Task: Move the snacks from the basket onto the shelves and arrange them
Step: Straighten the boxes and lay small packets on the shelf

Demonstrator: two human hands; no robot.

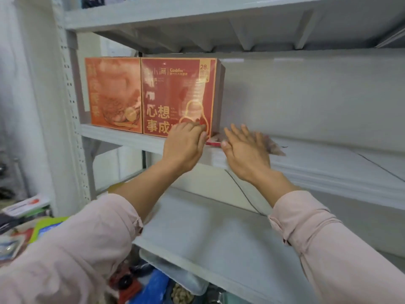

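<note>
The right hand (245, 150), fingers straight and apart, presses the snack packet (275, 148); the left hand (185, 142) curls its fingers, grip unclear. Slide the packet toward those curled fingers, flush with the red box (177, 95).

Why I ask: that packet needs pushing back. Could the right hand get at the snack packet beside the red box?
Probably yes: the right hand is spread open right over the snack packet, which lies flat on the shelf with nothing between.
</note>
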